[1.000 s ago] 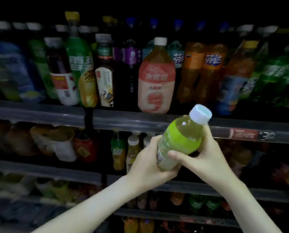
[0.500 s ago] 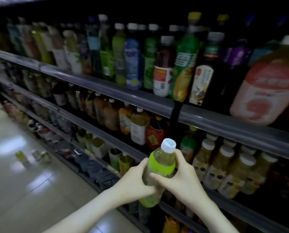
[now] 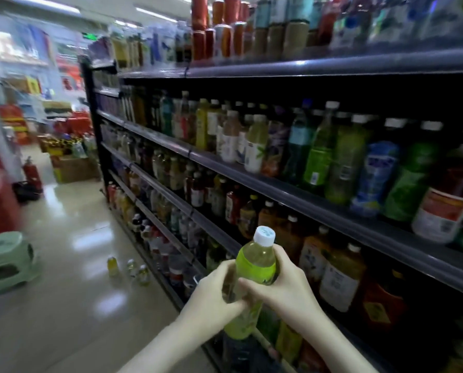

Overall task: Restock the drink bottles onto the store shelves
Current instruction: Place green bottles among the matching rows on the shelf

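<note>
- A green-labelled drink bottle (image 3: pixel 255 267) with a white cap (image 3: pixel 264 236) is held upright, tilted slightly, in mid-air in front of the store shelves (image 3: pixel 305 200), level with one of the lower rows and touching none of them.
- The left hand (image 3: pixel 211 296) grips the bottle's lower body from the left, its fingers (image 3: pixel 226 265) curled round the clear, pale yellow part beneath the label.
- The right hand (image 3: pixel 288 285) holds the bottle from the right at label height, with its thumb laid across the front and its fingers wrapped behind, just under the neck.
- Both forearms come up from the bottom edge and meet at the bottle.
- The shelves run away to the left in several dark-railed tiers, all packed with standing bottles in green, amber, blue and red; most labels are too blurred to read.
- On the shiny pale floor (image 3: pixel 71 305) beside the lowest shelf stand three small bottles (image 3: pixel 130 267), close together.
- A light green plastic stool (image 3: pixel 7 258) sits on the floor at the left edge.
- Farther down the aisle there is a red fire extinguisher (image 3: pixel 32 172) and, near it, a cardboard box (image 3: pixel 74 168) at the end of the shelving.
</note>
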The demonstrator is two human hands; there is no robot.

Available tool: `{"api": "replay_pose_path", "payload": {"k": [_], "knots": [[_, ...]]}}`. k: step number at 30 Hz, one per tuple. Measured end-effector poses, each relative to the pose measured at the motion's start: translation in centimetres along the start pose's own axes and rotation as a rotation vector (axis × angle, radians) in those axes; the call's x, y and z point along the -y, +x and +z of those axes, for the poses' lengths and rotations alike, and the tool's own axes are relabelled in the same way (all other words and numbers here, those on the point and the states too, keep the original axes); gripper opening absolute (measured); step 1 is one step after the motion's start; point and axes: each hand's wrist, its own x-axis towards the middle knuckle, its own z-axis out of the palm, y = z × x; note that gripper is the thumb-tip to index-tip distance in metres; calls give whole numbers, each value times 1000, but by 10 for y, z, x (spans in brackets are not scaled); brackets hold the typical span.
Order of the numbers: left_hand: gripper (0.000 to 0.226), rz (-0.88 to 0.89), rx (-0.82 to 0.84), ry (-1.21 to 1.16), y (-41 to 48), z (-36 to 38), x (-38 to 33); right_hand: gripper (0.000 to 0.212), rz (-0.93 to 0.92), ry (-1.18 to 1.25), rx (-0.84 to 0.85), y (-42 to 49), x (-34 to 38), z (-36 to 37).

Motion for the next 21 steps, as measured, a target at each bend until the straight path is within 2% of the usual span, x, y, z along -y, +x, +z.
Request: {"api": "replay_pose_path", "payload": {"k": [5, 9, 13, 18, 21], "knots": [[46, -43, -109, 99, 29, -51, 29, 46, -29, 2, 20, 57, 20, 47], [46, -4, -161, 158, 70, -85, 48, 43, -44, 0, -13, 110, 29, 73], [47, 59, -85, 120, 127, -118, 58, 46, -75, -32, -123, 172, 31, 83], [20, 201, -14, 127, 218, -151, 68, 45, -94, -17, -237, 244, 28, 76], [20, 314, -11, 145, 263, -159, 69, 49, -79, -29, -335, 275, 27, 69]]}}
